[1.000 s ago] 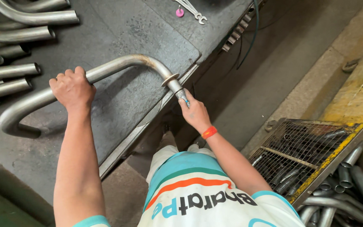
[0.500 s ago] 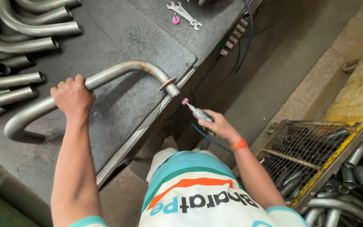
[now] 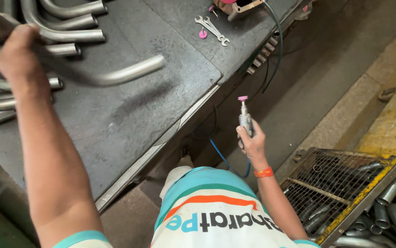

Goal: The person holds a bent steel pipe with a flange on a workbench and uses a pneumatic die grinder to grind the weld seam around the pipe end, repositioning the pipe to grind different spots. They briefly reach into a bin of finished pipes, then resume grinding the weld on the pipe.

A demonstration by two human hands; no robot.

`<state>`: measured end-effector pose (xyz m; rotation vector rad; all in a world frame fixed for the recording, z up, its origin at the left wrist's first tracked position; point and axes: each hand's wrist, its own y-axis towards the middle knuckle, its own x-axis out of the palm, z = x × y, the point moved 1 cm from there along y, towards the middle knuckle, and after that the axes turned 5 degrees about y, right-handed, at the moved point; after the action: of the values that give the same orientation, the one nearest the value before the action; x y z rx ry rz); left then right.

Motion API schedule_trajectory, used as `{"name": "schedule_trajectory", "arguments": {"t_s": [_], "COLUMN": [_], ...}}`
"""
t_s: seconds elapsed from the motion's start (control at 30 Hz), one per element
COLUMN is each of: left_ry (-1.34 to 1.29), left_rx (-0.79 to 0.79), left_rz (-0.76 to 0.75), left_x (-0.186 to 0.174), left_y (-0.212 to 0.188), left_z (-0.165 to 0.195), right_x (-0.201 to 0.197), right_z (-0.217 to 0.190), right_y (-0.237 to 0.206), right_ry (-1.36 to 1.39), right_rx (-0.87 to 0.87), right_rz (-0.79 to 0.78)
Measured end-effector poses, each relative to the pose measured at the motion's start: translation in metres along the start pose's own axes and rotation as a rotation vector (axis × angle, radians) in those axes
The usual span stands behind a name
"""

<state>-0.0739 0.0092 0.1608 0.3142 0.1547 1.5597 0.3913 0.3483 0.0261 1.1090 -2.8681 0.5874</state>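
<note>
- The workbench (image 3: 115, 124), a dark metal top, fills the upper left of the view; its front edge runs diagonally from lower left to upper right.
- A stack of bent pipes (image 3: 64, 27) lies along the bench's far left, their open ends pointing right. The frame cuts off their left parts.
- A wire cage bin (image 3: 340, 188) with a yellow rim stands on the floor at lower right, holding more pipe pieces. Its right side runs out of view.
- The curved steel pipe (image 3: 115, 76) is lifted above the bench, casting a shadow on the top below it. Its long axis runs roughly left to right, bowing downward in the middle, with the free end pointing right and slightly up. It is blurred, so surface detail is hard to make out.
- The left hand (image 3: 9, 53) is wrapped around the pipe's left part, fingers curled closed on it. The pipe's far left end passes out of the frame's corner.
- The right hand (image 3: 252, 142) hangs off the bench edge over the floor, fingers closed around a small die grinder (image 3: 244, 117). The tool stands nearly upright, its pink grinding tip pointing up. A blue hose (image 3: 225, 160) trails down from it and disappears behind the person's shirt.
- Two spanners (image 3: 212, 28) lie crossed on the bench's far part, with a small pink grinding stone (image 3: 203, 34) just beside them.
</note>
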Motion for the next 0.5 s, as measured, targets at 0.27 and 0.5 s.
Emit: {"name": "schedule_trajectory", "arguments": {"t_s": [0.27, 0.5], "left_ry": [-0.483, -0.651], "left_rx": [-0.658, -0.845], "left_rz": [0.187, 0.193], "left_x": [0.036, 0.037], "left_y": [-0.09, -0.147], "left_z": [-0.106, -0.17], "right_x": [-0.003, 0.04], "right_z": [-0.007, -0.004], "right_y": [0.02, 0.049], "right_ry": [-0.341, -0.534], "right_rx": [-0.511, -0.389], "right_rz": [0.077, 0.079]}}
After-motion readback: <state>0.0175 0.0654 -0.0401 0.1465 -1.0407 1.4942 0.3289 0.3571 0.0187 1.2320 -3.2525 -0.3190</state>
